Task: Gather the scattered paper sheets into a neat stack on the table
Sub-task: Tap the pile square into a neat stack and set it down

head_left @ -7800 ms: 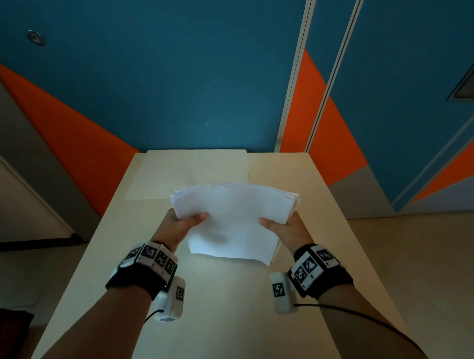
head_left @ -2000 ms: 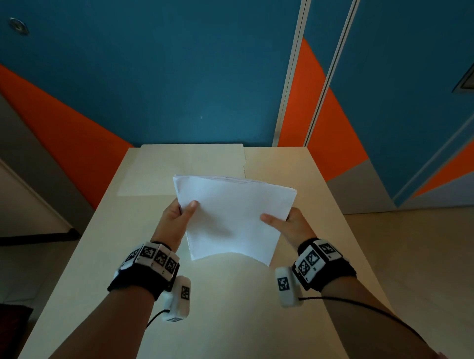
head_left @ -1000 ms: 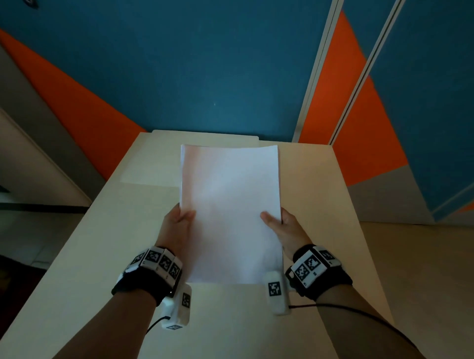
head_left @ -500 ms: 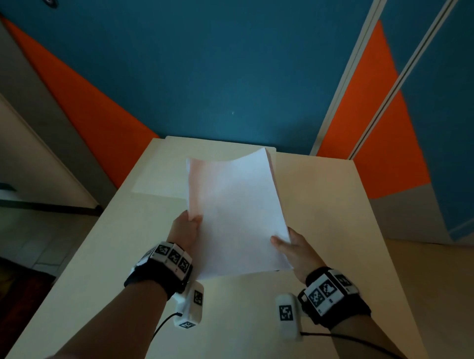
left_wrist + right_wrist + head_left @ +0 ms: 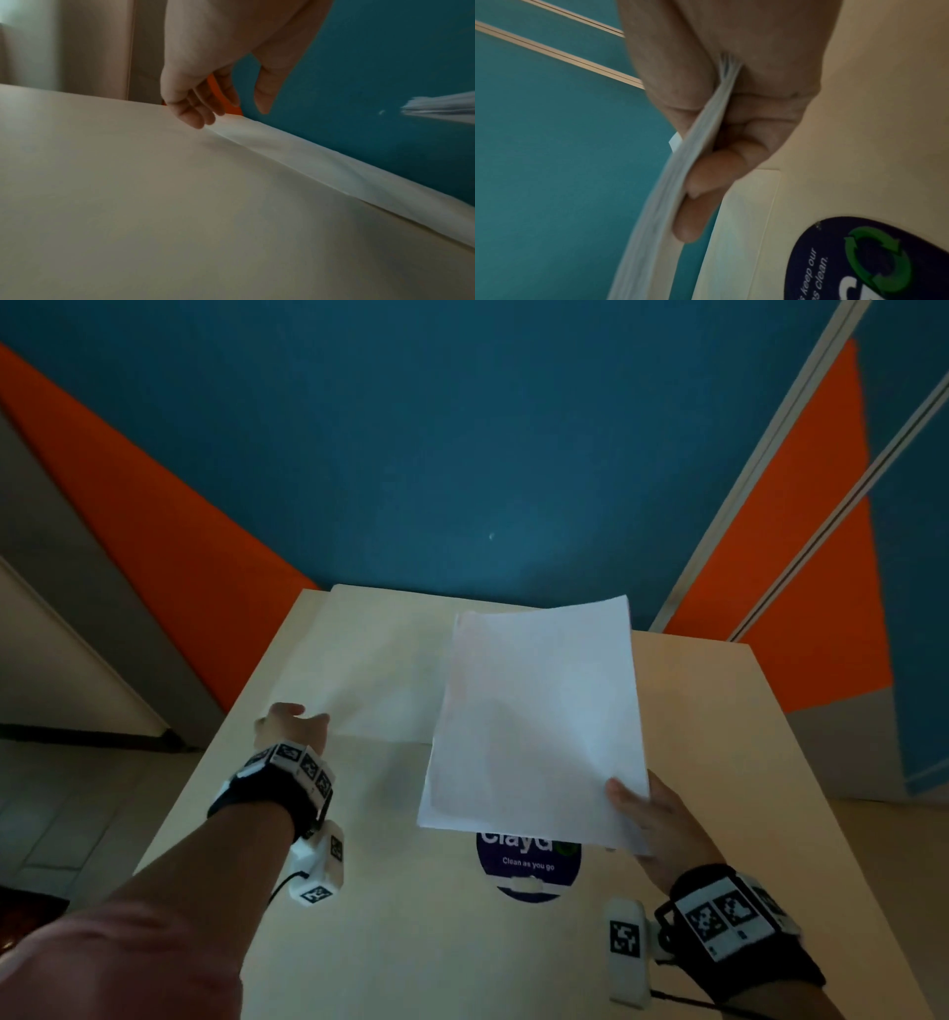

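My right hand [image 5: 652, 819] pinches the near right corner of a stack of white paper sheets [image 5: 539, 716], held up over the table's right half. The right wrist view shows the stack's edge [image 5: 693, 146] clamped between the thumb and curled fingers [image 5: 698, 203]. A single pale sheet [image 5: 380, 670] lies flat at the far end of the beige table [image 5: 411, 942]. My left hand [image 5: 290, 724] reaches to that sheet's near left corner. Its fingers [image 5: 197, 115] are relaxed and just touch the sheet's corner [image 5: 257, 140]; they hold nothing.
A round dark blue sticker [image 5: 529, 865] with "Clean as you go" sits on the table under the stack's near edge, also visible as the sticker [image 5: 864, 259] in the right wrist view. A blue and orange wall [image 5: 462, 454] stands right behind the table's far edge.
My left hand has let go of the stack and moved forward and left to the lone sheet's corner. The stack has shifted right, held by the right hand alone, uncovering the sticker.
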